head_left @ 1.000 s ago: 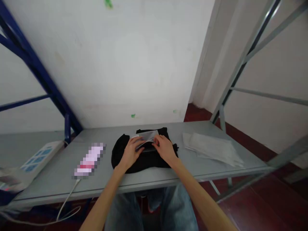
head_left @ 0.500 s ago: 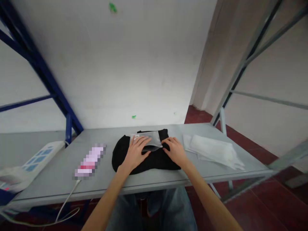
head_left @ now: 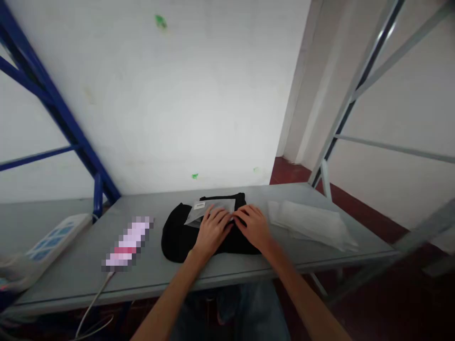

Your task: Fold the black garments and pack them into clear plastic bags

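A translucent plastic bag (head_left: pixel 223 204) with a small white label near its left end lies over a bundle of black fabric (head_left: pixel 176 237). The fabric has rounded, sock-like outlines, but its exact kind does not show. My left hand (head_left: pixel 212 232) is closed at the bag's near edge, with its fingers bent over the plastic. At the bag's right corner, my right hand (head_left: pixel 251 225) pinches the edge between thumb and fingers. Both hands almost meet above the fabric, and they hide part of the bag's near side.
More translucent bags (head_left: pixel 313 222) lie stacked on the right of the grey table (head_left: pixel 149 279). To the left are a blurred-out phone (head_left: pixel 128 244) on a white cable and a white power strip (head_left: pixel 53 244). A white wall (head_left: pixel 199 104) stands behind.
My left hand has moved right along the bag's near edge, toward my right hand, uncovering the label. The bag's gaping near side is now covered by fingers. The view has shifted slightly.
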`<state>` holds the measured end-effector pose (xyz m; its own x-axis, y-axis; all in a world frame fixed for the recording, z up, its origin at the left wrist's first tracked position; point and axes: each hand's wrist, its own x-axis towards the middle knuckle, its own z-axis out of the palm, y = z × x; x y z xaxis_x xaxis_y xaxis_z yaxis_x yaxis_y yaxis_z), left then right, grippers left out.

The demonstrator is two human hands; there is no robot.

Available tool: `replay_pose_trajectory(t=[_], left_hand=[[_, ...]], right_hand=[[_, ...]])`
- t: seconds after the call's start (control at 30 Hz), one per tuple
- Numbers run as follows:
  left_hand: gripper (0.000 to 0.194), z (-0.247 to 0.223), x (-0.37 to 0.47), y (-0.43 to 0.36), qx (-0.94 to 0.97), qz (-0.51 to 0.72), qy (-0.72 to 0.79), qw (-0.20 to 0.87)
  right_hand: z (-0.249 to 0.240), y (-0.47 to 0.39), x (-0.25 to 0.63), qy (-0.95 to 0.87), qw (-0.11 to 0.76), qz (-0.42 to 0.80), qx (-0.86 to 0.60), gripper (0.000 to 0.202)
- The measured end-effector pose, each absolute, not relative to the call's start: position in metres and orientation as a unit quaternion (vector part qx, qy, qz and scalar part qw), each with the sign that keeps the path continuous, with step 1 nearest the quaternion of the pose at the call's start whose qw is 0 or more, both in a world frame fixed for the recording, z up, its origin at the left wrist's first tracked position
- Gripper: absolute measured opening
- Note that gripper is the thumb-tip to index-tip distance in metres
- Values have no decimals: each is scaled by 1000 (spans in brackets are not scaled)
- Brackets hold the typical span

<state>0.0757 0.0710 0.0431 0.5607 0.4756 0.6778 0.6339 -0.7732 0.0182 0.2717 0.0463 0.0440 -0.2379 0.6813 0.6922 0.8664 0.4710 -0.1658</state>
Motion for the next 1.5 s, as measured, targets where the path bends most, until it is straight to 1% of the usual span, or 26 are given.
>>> replay_pose_trajectory(t=[0.1, 0.2, 0.43, 0.63, 0.97, 1.2, 1.3, 1.5], left_hand=[[22, 44, 80, 70, -854, -398, -317, 111], [22, 44, 80, 69, -848, -417, -312, 99], [20, 50, 76, 67, -860, -397, -301, 115], [19, 50, 60, 59, -862, -374, -316, 126], [15, 55, 39, 51, -853, -379, -335, 127], [13, 51, 16, 55, -848, -381, -343, 139], [13, 49, 2, 54, -849, -370, -355, 127], [14, 46, -28, 54, -850, -342, -382, 122]], right_hand=[[44, 45, 271, -776, 381, -122, -487, 17], [43, 44, 272, -786, 377, -126, -474, 18], [42, 43, 278, -807, 334, -138, -467, 23], [33, 39, 290, -811, 323, -150, -464, 22], [34, 30, 288, -830, 326, -113, -438, 25], [29, 21, 315, -804, 322, -131, -482, 27], [26, 21, 325, -786, 330, -137, -505, 25], [20, 22, 341, -775, 315, -128, -533, 25]])
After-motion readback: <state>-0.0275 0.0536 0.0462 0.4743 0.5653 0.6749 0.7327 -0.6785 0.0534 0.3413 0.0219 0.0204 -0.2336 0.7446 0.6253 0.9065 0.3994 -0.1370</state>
